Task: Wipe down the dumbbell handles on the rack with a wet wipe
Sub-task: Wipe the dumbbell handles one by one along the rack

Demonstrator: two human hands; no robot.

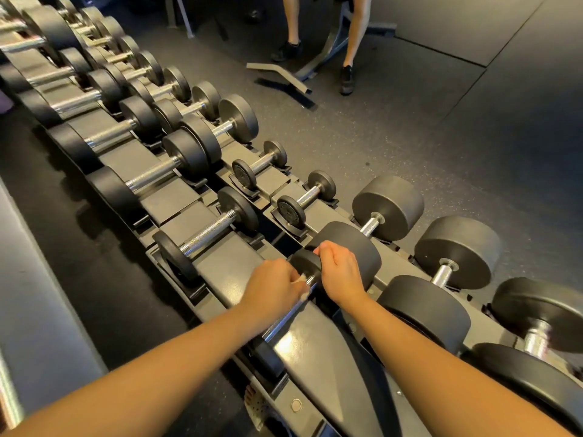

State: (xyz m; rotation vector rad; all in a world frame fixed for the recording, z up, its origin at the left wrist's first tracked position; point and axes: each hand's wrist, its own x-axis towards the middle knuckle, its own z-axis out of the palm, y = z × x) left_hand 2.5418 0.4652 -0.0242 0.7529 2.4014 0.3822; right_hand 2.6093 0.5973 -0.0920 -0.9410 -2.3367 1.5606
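A small dumbbell with a chrome handle (280,323) lies on the grey rack (315,351) right in front of me. My left hand (271,287) is closed around a white wet wipe (302,283) pressed onto the far end of that handle. My right hand (339,269) rests curled over the dumbbell's far black head (304,261). The handle's near end and the near head (266,354) show below my left wrist.
Many more black dumbbells line the rack, stretching to the upper left and along the right. A large dumbbell (388,208) sits just beyond my right hand. A person's legs (353,36) and a bench frame (284,77) stand on the dark rubber floor behind the rack.
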